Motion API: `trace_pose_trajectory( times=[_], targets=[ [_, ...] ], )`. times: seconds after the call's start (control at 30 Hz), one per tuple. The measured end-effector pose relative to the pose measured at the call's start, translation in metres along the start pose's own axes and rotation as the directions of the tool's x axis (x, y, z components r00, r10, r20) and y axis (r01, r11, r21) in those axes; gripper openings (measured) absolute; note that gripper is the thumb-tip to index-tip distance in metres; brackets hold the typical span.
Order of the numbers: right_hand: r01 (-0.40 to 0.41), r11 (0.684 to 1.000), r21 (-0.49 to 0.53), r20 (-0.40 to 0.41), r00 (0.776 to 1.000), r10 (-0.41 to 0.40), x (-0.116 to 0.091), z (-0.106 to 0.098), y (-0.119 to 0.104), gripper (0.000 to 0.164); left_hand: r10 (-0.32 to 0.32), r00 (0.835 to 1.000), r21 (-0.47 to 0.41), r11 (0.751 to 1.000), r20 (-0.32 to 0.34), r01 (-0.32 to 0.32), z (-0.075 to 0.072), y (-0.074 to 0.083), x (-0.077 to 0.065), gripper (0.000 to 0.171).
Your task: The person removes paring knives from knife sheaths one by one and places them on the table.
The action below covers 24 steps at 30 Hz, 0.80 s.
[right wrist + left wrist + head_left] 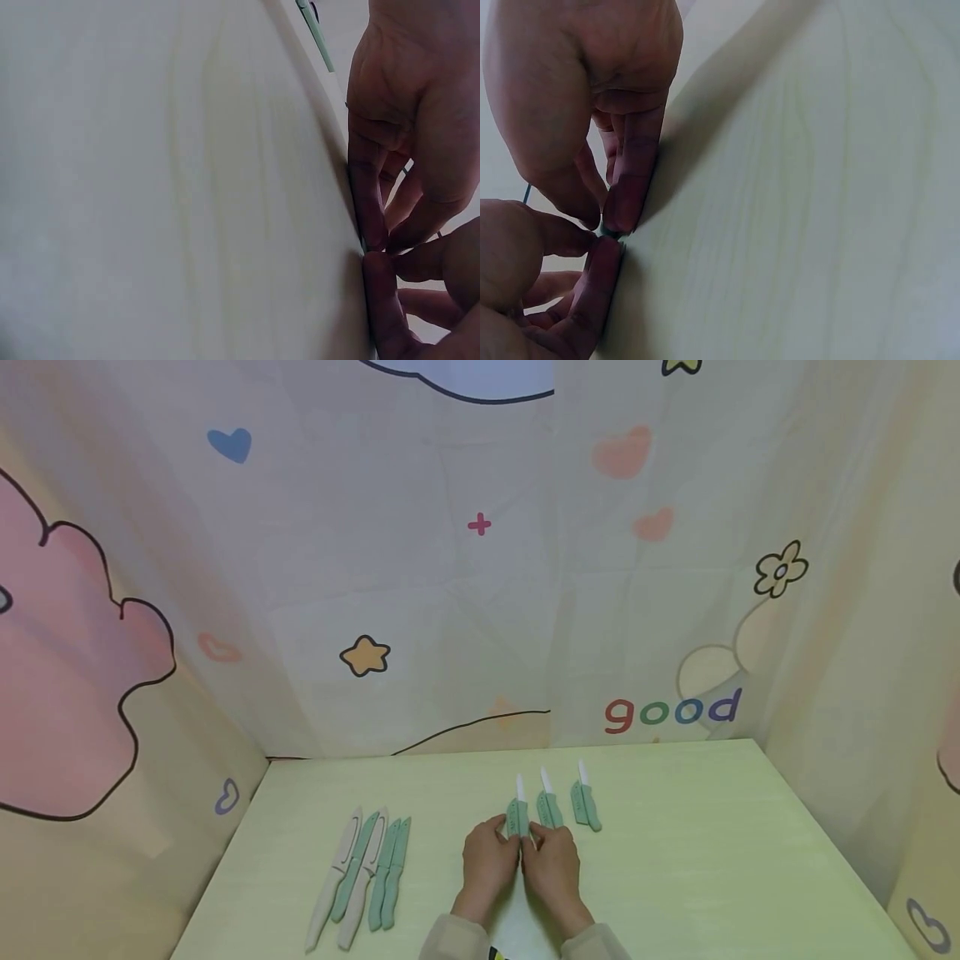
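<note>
A small paring knife (522, 810) with a white blade and green handle lies with its tip pointing away, a green sheath (512, 817) close along its left side. My left hand (489, 857) pinches at the near end of the sheath. Thumb and fingertips of my right hand (552, 862) hold the lower part of the knife's handle. Both hands' fingertips meet low at the tabletop, in the left wrist view with a bit of green (609, 229) showing between them. Fingers hide the near ends of knife and sheath.
Right of it lie a second paring knife (549, 783) and a third (589, 806), each beside a green sheath. At the left, several knives, white (324, 902) and green (393, 881), lie side by side in a row. A printed curtain (450, 610) walls the table's back and sides.
</note>
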State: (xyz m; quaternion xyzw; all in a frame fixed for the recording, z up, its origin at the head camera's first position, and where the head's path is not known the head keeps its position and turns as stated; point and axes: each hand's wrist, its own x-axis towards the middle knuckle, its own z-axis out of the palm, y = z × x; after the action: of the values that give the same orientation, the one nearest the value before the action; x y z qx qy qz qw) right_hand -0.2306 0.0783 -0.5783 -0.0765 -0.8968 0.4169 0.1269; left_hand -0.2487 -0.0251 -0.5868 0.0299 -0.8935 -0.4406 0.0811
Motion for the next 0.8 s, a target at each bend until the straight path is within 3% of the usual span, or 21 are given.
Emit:
trace_pose_trajectory(
  times=[0.33,0.5,0.67,0.8],
  targets=[
    [0.013,1.0,0.019,0.025,1.0,-0.013,-0.007,-0.004,-0.002,0.031,-0.022,0.999,-0.094,0.995,0.024,0.024,-0.003,-0.005,-0.009,0.047],
    [-0.011,0.998,0.067,0.06,0.998,0.007,-0.011,-0.008,-0.003,0.031,-0.045,0.996,-0.139,0.989,0.079,0.055,-0.008,-0.008,-0.013,0.05],
    [-0.052,0.988,0.146,0.124,0.992,0.034,-0.017,-0.012,-0.006,0.032,-0.017,0.991,-0.137,0.99,0.132,0.035,-0.02,-0.007,-0.02,0.047],
    [-0.085,0.963,0.257,0.204,0.978,0.033,-0.025,-0.014,-0.01,0.03,-0.014,0.99,-0.12,0.992,0.142,0.032,-0.032,-0.004,-0.028,0.037]
  ],
)
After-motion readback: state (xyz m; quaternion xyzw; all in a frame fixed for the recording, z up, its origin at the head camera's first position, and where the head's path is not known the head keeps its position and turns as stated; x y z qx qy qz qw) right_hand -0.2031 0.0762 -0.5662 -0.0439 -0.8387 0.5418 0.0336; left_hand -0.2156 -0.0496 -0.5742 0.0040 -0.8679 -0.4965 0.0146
